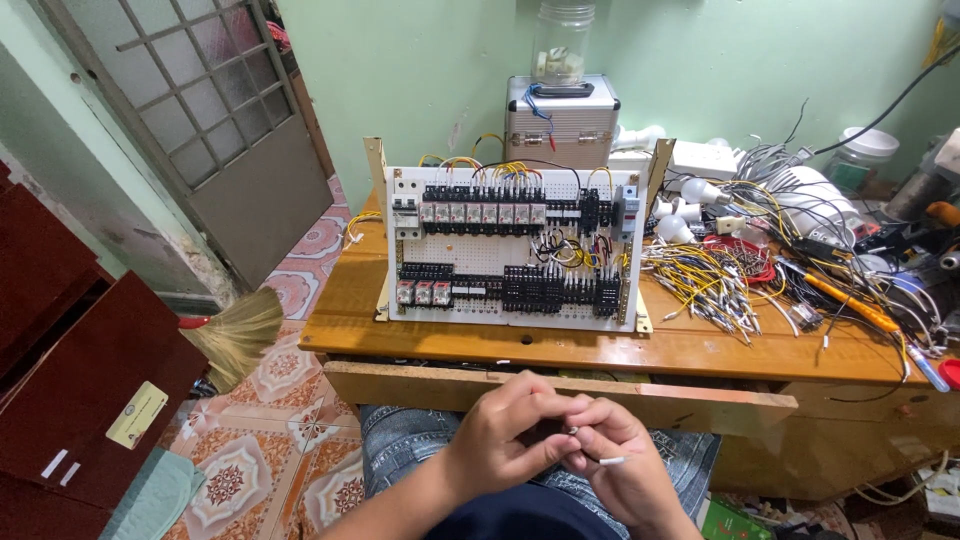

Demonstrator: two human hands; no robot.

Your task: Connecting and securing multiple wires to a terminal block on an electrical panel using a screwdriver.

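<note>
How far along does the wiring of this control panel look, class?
Done: the panel carries rows of relays, with yellow and black wires already run along the top. In hand: both hands, left and right, pinch a thin white wire. Left: a heap of loose wires lies beside the panel.

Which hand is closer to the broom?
Left. The left hand is on the broom's side of the lap; the right hand sits beyond it, farther away.

Both hands meet over the lap, left hand (510, 435) and right hand (625, 465) pinching a thin white wire (612, 461). Relay panel (510, 245) upright on bench (600, 345); loose yellow wires (705, 280) beside it.
</note>
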